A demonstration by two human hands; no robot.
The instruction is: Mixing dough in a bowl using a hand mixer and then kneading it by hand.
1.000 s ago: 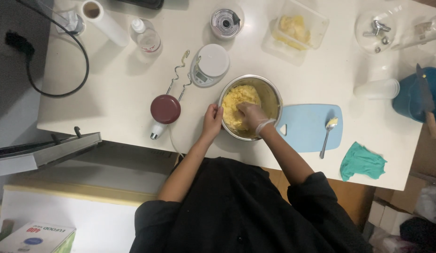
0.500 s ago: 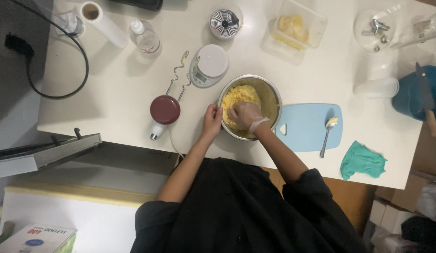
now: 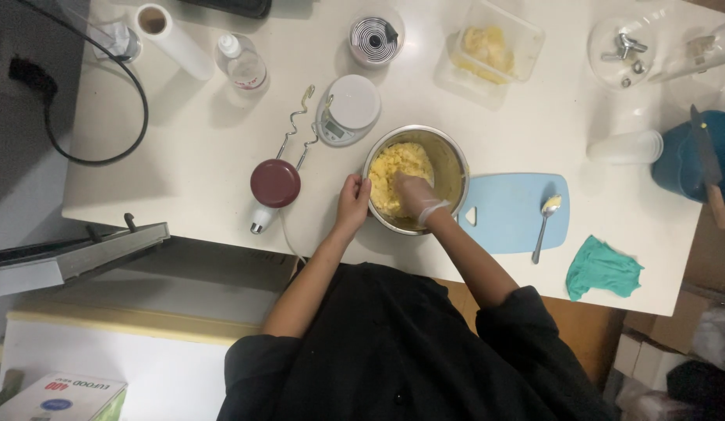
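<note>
A steel mixing bowl (image 3: pixel 453 160) stands near the table's front edge with yellow dough (image 3: pixel 399 164) inside. My left hand (image 3: pixel 351 200) grips the bowl's left rim. My right hand (image 3: pixel 415 195), in a thin clear glove, is pressed down into the dough with its fingers curled in it. Both forearms reach in from the bottom of the view.
A light blue cutting board (image 3: pixel 515 212) with a spoon (image 3: pixel 545 221) lies right of the bowl, a teal cloth (image 3: pixel 602 269) beyond it. A hand mixer (image 3: pixel 274 185), a kitchen scale (image 3: pixel 347 111), a clear tub of dough (image 3: pixel 488 50), a bottle (image 3: pixel 239 62), a paper roll (image 3: pixel 172 30) and a cable (image 3: pixel 105 93) sit behind.
My right hand has shifted a little inside the bowl while working the dough. My left hand has stayed on the rim.
</note>
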